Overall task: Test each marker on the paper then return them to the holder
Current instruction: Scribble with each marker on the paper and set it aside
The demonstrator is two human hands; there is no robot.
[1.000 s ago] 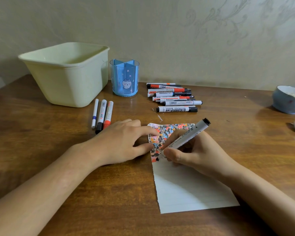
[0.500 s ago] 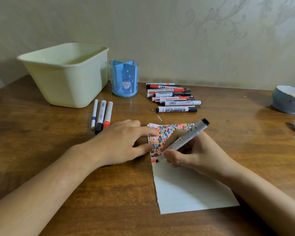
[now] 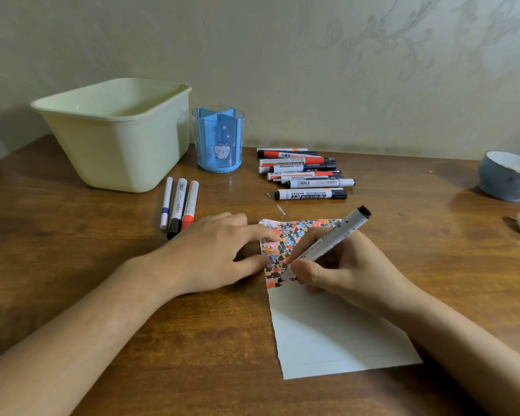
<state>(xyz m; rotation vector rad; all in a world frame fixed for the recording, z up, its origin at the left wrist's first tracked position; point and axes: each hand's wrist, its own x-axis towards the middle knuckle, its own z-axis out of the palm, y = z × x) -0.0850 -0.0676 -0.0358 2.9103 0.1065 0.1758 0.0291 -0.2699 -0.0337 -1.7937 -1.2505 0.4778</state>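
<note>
The marker [image 3: 327, 246] slants across the paper [image 3: 327, 334], tip low and toward the person at the sheet's left edge, black capped end raised up and to the right. The paper's far part is covered in coloured scribbles. The brown wooden surface [image 3: 222, 364] meets a pale patterned wall. On it stand a cream tub [image 3: 117, 136], the blue holder [image 3: 218, 139], 3 markers [image 3: 179, 205] left of the hands and a row of markers [image 3: 305, 174] beyond. The right hand [image 3: 342, 265] has its grip curled round the marker; the left hand [image 3: 219, 253] presses straight fingers on the paper's left edge.
</note>
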